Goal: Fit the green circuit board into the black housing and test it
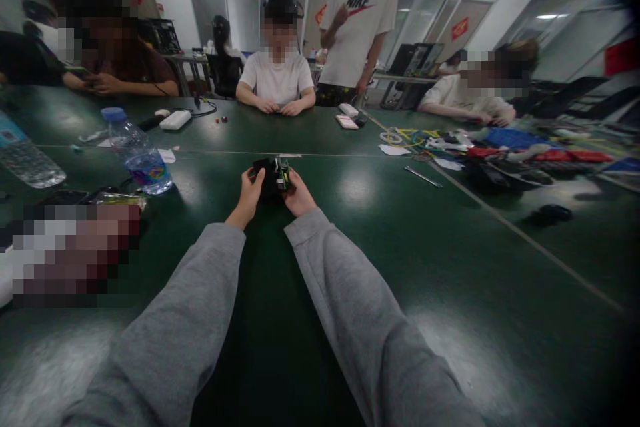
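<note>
Both my hands meet over the dark green table (350, 247), sleeves grey. My left hand (250, 190) is closed around a black box-shaped housing (269, 177), its thumb lying on the near face. At the right side of that housing, my right hand (299, 195) grips a small green circuit board (284, 175) with light-coloured connectors. The board sits against the housing; whether it is fastened to it I cannot tell. My right fingertips are partly hidden behind the board.
Left of my hands stands a water bottle (137, 150), tilted in view, with another bottle (30, 153) farther left. A wrench (423, 177) lies to the right, near a heap of cables (420, 140). Across the table sits a person in a white shirt (276, 73).
</note>
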{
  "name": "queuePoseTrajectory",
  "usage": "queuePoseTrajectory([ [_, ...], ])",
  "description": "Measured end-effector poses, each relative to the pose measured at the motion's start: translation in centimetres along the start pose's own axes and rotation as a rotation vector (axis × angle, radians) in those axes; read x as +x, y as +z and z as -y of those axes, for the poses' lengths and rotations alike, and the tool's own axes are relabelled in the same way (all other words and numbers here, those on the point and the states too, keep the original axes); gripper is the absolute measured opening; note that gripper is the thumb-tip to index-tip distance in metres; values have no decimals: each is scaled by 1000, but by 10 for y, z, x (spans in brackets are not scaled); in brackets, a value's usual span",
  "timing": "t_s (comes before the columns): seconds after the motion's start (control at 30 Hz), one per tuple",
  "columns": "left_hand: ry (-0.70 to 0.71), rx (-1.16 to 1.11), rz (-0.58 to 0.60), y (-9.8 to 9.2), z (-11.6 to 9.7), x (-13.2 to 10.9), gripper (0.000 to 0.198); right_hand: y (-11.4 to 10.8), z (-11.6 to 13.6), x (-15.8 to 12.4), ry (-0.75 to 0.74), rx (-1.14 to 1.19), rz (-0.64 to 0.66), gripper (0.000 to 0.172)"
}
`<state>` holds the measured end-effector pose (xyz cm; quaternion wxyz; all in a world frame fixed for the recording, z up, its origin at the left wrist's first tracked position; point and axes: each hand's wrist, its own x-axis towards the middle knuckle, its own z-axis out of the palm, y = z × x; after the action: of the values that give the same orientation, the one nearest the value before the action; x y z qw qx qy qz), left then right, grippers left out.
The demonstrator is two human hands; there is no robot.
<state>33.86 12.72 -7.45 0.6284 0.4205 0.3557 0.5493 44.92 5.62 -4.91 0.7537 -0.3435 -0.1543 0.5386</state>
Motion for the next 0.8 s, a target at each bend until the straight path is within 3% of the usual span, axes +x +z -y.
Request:
queuePoseTrajectory([
  [0.3,26,63,61,-3,0,-1,54,2,-7,-2,-95,-147,85,30],
  [0.47,-22,-25,37,0,-3,-2,48,1,-9,-2,-116,-170,133,34],
  [0.53,-77,-94,7,0,-8,-3,40,4,-9,-3,-88,-192,214,30],
  [0.63,-268,-278,6,-4,-22,-4,24,7,-7,-5,-54,-252,326,24],
  [0.7,-405,-467,60,-10,-33,-6,28,7,-4,-7,-30,-280,329,24],
  [0.8,-489,-704,90,-17,-45,-10,38,4,-1,-6,30,-250,271,23],
])
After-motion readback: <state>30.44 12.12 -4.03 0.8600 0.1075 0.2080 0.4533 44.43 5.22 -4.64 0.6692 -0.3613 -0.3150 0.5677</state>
